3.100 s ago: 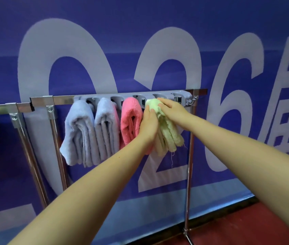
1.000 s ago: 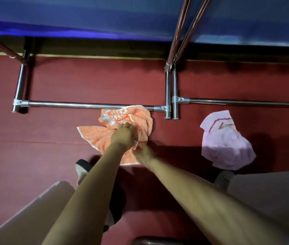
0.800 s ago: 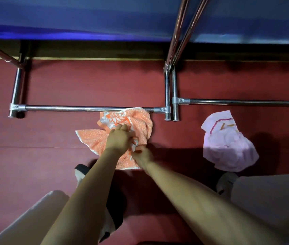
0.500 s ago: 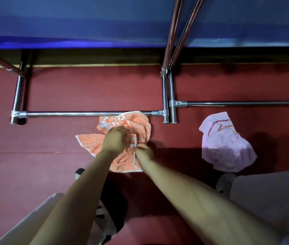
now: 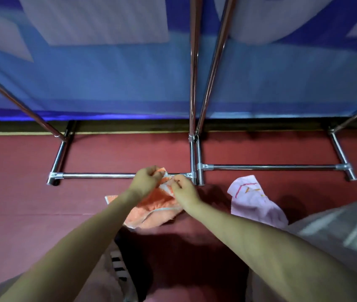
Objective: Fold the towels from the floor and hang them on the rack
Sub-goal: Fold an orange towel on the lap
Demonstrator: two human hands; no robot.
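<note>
**Both hands pinch the orange towel above the red floor**

Head view: at the centre of the frame, the left hand point(image 5: 146, 179) and the right hand point(image 5: 184, 190) are each closed on the upper edge of a crumpled orange terry towel with white patterning and a pale border point(image 5: 155, 205). The two hands are near each other but apart, with a bunched strip of cloth between them. The towel's fabric looks nubby and soft; its lower part sags in loose folds below the hands, and whether its bottom edge touches the floor cannot be told.

To the right of centre, a second towel, pale pink with thin orange and red line marks point(image 5: 256, 201), lies rumpled on the smooth dark red floor point(image 5: 20, 203), well apart from the orange one. The left half of the floor is bare, leaving wide open room there.

Just behind the hands runs the shiny chrome tube base of the rack point(image 5: 96, 175), a horizontal bar with clamp joints at its ends. A matching bar point(image 5: 271, 167) continues to the right, and slim polished uprights point(image 5: 192, 73) rise from the joint between them toward the top of the frame. A blue fabric banner with large white shapes point(image 5: 107, 79) fills the upper half, its lower edge meeting the floor behind the bars. At the bottom, a striped shoe point(image 5: 118, 267) and light grey trouser fabric point(image 5: 336, 232) crowd the lower corners.
</note>
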